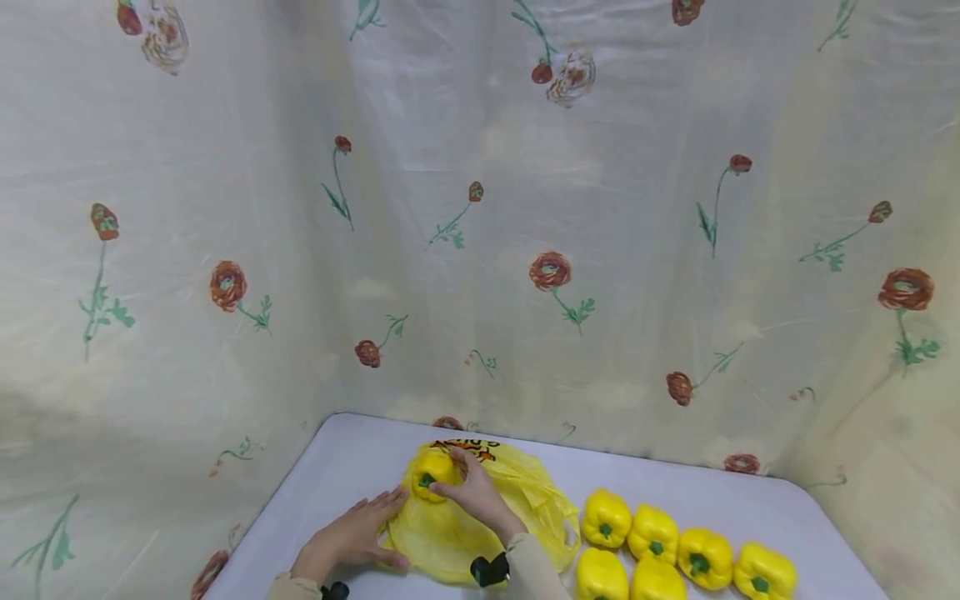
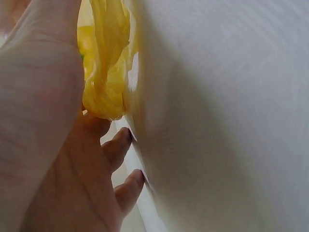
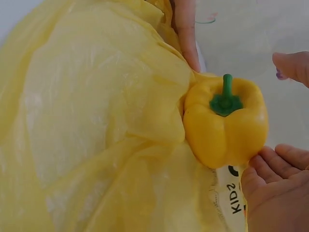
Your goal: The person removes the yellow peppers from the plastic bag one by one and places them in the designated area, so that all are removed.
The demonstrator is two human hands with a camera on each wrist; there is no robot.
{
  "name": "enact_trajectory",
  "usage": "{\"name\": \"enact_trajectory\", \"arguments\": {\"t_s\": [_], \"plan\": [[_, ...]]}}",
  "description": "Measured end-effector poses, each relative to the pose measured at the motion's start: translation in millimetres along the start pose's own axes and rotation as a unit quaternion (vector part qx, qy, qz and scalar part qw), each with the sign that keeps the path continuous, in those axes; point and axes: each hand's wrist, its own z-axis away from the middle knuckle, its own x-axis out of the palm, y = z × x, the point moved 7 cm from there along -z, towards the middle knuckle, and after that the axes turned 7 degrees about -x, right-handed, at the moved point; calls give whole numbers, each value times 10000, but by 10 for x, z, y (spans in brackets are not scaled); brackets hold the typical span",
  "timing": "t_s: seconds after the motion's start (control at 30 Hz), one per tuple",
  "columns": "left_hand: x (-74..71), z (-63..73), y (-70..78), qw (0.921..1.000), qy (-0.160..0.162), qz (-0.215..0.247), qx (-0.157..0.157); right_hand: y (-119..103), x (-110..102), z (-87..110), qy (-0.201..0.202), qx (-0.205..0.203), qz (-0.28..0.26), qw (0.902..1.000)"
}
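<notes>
A yellow bell pepper [image 1: 431,475] with a green stem lies on the yellow plastic bag [image 1: 442,537], near its far left edge. At the pepper's right side is my right hand [image 1: 477,493]. In the right wrist view, its fingertips [image 3: 270,162] are right at the pepper's lower side, while the thumb [image 3: 294,67] stands apart from it. My left hand [image 1: 356,532] is spread at the bag's left edge, fingertips close to the pepper. The left wrist view shows its fingers [image 2: 126,191] extended against the white table, next to the crumpled bag [image 2: 108,92].
Several more yellow bell peppers [image 1: 705,557] are grouped in two rows on the white table [image 1: 360,454], right of the bag. A flower-printed curtain [image 1: 480,250] hangs behind the table and along both its sides.
</notes>
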Motion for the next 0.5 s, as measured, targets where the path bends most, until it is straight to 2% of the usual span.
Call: {"name": "enact_trajectory", "arguments": {"t_s": [0.2,0.5], "plan": [[0,-11,-29,10000,-21,29,-44,95,40,-50,151,62,-115,9998],[6,-16,-24,10000,-19,-64,15,227,97,-57,747,39,-631,9952]]}}
